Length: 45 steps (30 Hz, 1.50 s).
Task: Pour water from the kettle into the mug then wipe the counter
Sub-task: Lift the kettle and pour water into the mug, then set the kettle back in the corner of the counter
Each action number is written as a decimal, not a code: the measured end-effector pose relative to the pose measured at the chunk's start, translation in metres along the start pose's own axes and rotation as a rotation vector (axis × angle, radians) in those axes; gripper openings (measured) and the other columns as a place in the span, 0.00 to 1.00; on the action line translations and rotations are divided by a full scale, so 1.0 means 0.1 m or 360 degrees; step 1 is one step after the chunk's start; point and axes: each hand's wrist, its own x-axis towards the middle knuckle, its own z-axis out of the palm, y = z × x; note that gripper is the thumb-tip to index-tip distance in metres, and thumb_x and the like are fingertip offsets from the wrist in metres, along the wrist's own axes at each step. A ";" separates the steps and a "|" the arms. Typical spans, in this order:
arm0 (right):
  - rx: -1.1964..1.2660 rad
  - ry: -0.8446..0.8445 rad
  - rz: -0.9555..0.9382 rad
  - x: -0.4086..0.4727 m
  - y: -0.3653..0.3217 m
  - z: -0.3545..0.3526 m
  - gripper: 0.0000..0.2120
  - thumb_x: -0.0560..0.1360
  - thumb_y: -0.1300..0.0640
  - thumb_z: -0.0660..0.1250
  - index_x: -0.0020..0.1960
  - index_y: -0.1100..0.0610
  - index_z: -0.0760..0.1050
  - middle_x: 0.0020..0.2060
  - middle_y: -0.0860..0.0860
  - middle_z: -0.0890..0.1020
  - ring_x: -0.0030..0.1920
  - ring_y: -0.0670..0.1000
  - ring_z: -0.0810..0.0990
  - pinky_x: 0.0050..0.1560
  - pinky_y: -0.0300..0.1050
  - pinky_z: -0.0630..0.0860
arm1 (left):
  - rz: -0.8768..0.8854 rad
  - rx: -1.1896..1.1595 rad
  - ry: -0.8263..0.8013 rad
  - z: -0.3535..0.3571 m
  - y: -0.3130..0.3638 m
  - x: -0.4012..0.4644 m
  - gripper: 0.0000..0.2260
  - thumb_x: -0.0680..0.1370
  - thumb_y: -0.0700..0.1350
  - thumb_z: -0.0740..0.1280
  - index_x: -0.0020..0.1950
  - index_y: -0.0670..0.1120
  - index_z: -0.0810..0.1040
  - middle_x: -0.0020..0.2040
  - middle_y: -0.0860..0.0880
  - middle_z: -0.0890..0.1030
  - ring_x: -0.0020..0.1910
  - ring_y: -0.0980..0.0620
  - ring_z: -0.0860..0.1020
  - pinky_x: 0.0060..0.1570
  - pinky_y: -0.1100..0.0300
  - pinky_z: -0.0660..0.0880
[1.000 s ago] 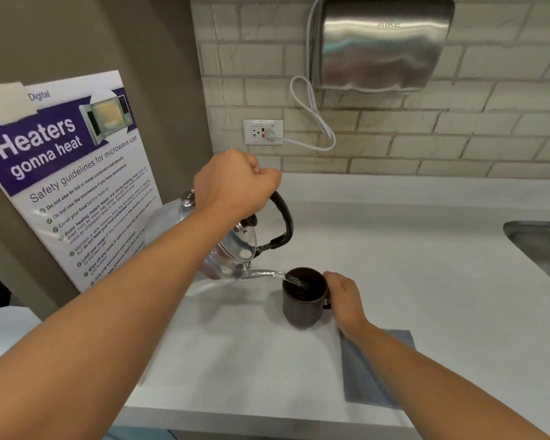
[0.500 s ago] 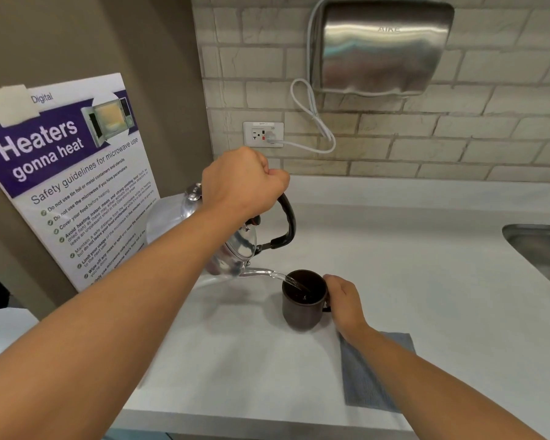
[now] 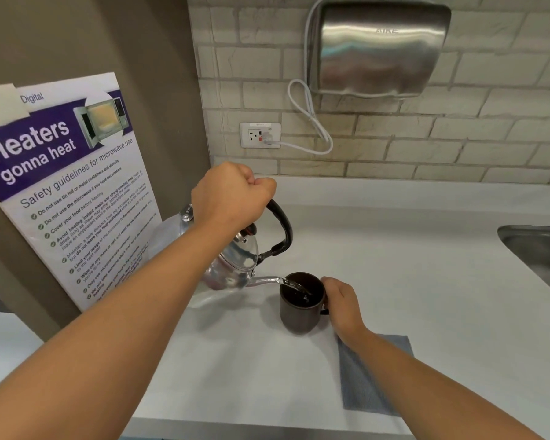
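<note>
Two hands share the pour. The left hand [image 3: 232, 195] is fisted round the black handle of the kettle [image 3: 235, 268], tipped so its spout sits just over the rim of the mug [image 3: 300, 308]; a thin stream falls inside. The right hand [image 3: 342, 304] curls round the mug's far side at the handle, steadying it on the counter [image 3: 426, 281]. Best to keep the tilt gentle and level off before the mug brims. The left forearm reaches forward, wrist bent down; the right forearm lies over the cloth [image 3: 362, 382], needed next for wiping.

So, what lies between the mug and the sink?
Only bare counter separates the mug and the sink in the head view.
</note>
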 end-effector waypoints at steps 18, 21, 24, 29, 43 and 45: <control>-0.0216 -0.0073 -0.0090 0.05 0.04 -0.08 0.19 0.78 0.58 0.58 0.32 0.67 0.63 0.30 0.56 0.67 0.33 0.51 0.66 0.35 0.43 0.67 | -0.0587 -0.0863 0.0125 0.03 -0.57 -0.10 0.21 0.67 0.44 0.67 0.17 0.49 0.61 0.17 0.56 0.56 0.19 0.57 0.54 0.22 0.66 0.56; -0.0409 -0.0119 -0.0176 0.08 0.02 -0.16 0.21 0.79 0.55 0.58 0.32 0.67 0.65 0.28 0.54 0.69 0.30 0.48 0.66 0.33 0.41 0.65 | -0.0769 -0.1028 0.0216 0.03 -0.64 -0.03 0.22 0.67 0.44 0.66 0.17 0.49 0.58 0.18 0.57 0.54 0.19 0.56 0.52 0.18 0.66 0.51; -0.0584 -0.0238 -0.0227 0.14 -0.06 -0.25 0.22 0.79 0.53 0.60 0.32 0.66 0.65 0.28 0.53 0.69 0.30 0.48 0.66 0.33 0.41 0.64 | -0.0883 -0.1187 0.0315 0.02 -0.66 0.10 0.22 0.68 0.43 0.67 0.21 0.51 0.55 0.19 0.57 0.54 0.20 0.56 0.52 0.19 0.64 0.49; -0.0637 -0.0189 -0.0320 0.44 -0.57 -0.23 0.21 0.78 0.52 0.62 0.32 0.65 0.71 0.27 0.50 0.76 0.30 0.48 0.73 0.37 0.41 0.71 | -0.0933 -0.1321 0.0363 0.07 -0.67 0.39 0.23 0.68 0.43 0.67 0.19 0.51 0.57 0.20 0.58 0.55 0.21 0.58 0.53 0.18 0.64 0.50; -0.0424 -0.0117 -0.0876 1.49 -1.27 1.04 0.16 0.76 0.44 0.63 0.39 0.56 0.70 0.34 0.49 0.73 0.34 0.43 0.71 0.38 0.36 0.70 | -0.0881 -0.1462 0.0357 1.02 -1.12 0.86 0.19 0.71 0.39 0.66 0.25 0.49 0.61 0.21 0.57 0.59 0.23 0.58 0.57 0.22 0.64 0.57; -0.0535 -0.0149 -0.0917 1.59 -1.12 1.11 0.18 0.75 0.39 0.61 0.41 0.55 0.69 0.35 0.49 0.73 0.35 0.46 0.72 0.38 0.40 0.70 | -0.0892 -0.1456 0.0345 1.14 -1.21 0.89 0.15 0.70 0.39 0.66 0.27 0.46 0.63 0.23 0.56 0.59 0.24 0.57 0.57 0.22 0.64 0.58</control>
